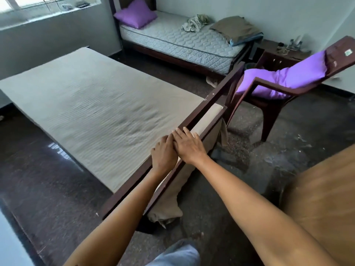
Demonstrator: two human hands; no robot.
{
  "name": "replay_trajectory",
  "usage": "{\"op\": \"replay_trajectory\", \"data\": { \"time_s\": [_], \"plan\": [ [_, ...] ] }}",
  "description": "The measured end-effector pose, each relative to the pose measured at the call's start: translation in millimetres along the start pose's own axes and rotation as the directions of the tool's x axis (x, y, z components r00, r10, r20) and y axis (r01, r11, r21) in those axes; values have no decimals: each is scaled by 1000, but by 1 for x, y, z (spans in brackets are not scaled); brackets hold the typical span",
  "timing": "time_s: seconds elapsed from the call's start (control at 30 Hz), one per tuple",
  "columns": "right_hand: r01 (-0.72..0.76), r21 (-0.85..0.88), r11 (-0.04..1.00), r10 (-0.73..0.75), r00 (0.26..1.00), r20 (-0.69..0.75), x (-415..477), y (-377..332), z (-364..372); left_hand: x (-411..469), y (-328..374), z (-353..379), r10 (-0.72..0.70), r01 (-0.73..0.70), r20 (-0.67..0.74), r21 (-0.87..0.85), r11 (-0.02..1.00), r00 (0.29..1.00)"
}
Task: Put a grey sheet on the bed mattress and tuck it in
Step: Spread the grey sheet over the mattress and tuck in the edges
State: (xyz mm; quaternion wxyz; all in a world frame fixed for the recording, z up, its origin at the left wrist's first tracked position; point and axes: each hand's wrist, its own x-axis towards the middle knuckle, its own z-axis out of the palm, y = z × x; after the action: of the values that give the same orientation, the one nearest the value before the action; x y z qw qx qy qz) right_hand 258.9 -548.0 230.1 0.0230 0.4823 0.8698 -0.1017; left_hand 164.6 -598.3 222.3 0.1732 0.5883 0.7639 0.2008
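Note:
A grey sheet (pixel 92 104) lies spread flat over the mattress of the near bed. Its end passes under the dark wooden footboard rail (pixel 215 96) and hangs down behind it to the floor. My left hand (pixel 163 154) rests on the sheet at the mattress edge, right against the rail, its fingers pointing down into the gap. My right hand (pixel 189 144) lies flat on the rail and the sheet beside it, fingers straight. The two hands touch each other.
A brown plastic chair (pixel 269 104) with a purple pillow (pixel 284 77) stands just past the footboard. A second bed (pixel 176 39) with a bare quilted mattress, a purple pillow and folded cloths stands at the back wall. A small cabinet (pixel 278 56) stands in the corner.

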Motion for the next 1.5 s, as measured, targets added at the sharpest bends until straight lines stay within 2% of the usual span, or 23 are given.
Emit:
{"op": "replay_trajectory", "data": {
  "time_s": [0.1, 0.2, 0.3, 0.57, 0.7, 0.83, 0.93, 1.07, 1.2, 1.4, 1.47, 1.5],
  "plan": [
    [48, -5, 999, -48, 998, 43, 4, 31, 2, 2, 15, 24, -117, 128, -65, 207, 970, 991],
    [114, -30, 993, -112, 992, 51, 14, 60, 1, 16, 30, 48, -202, 229, -118, 306, 924, 972],
    [168, -31, 985, -166, 985, 47, 27, 86, -2, 34, 56, 64, -298, 319, -118, 263, 910, 947],
    [275, -98, 956, -265, 958, 106, 74, 152, -27, 93, 104, 84, -275, 285, -98, 99, 953, 956],
    [335, -111, 936, -318, 937, 143, 99, 171, -34, 114, 119, 94, -319, 335, -123, 133, 933, 940],
    [440, -137, 887, -419, 894, 158, 113, 192, -26, 124, 128, 116, -379, 415, -181, 249, 875, 908],
    [469, -129, 874, -455, 882, 123, 115, 198, -11, 122, 123, 133, -330, 424, -308, 325, 845, 893],
    [478, -106, 872, -474, 878, 62, 109, 193, 10, 114, 121, 142, -341, 477, -365, 402, 782, 866],
    [420, -42, 907, -422, 899, -118, 102, 183, 24, 104, 124, 146, -348, 521, -421, 426, 739, 838],
    [611, 94, 786, -593, 788, -168, 58, 170, 67, 46, 104, 178, -435, 591, -423, 373, 715, 795],
    [689, 100, 718, -684, 724, -89, 43, 163, 92, 22, 88, 196, -459, 601, -416, 332, 727, 785],
    [694, 112, 711, -697, 717, -16, 36, 158, 105, 9, 80, 205, -475, 608, -407, 312, 731, 780]
  ]
}}
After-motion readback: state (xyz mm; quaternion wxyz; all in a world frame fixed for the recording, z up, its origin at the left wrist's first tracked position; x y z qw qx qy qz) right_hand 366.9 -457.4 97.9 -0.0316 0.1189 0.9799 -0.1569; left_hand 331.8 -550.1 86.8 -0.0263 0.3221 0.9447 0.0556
